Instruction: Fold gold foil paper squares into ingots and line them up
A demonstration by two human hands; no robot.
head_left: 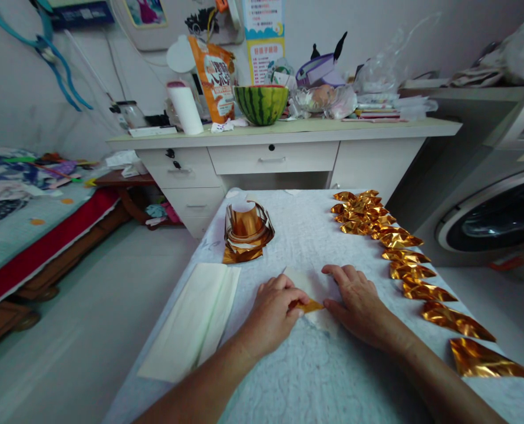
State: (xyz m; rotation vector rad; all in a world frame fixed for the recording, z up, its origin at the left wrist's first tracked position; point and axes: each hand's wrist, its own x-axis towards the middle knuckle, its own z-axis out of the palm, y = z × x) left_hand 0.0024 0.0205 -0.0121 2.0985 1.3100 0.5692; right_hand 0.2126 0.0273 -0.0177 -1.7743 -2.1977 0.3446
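On the cloth-covered table, my left hand (277, 306) pinches the near edge of a sheet of paper (308, 281), where a small gold fold (311, 306) shows. The sheet is pale on its upper face. My right hand (356, 297) lies over the sheet's right side, fingers stretched out and thumb tip by the fold's right end. Both hands cover part of the sheet. A curled stack of gold foil sheets (246, 227) stands beyond my left hand. Along the right edge runs a row of folded gold foil pieces (414, 270), several of them bunched at the far end.
Pale paper sheets (188, 321) lie at the table's left side. Behind the table is a white desk (279, 156) bearing a cut watermelon (262, 105), an orange snack bag (213, 79) and a paper roll (185, 109). A washing machine (478, 153) stands right, a bed (36, 235) left.
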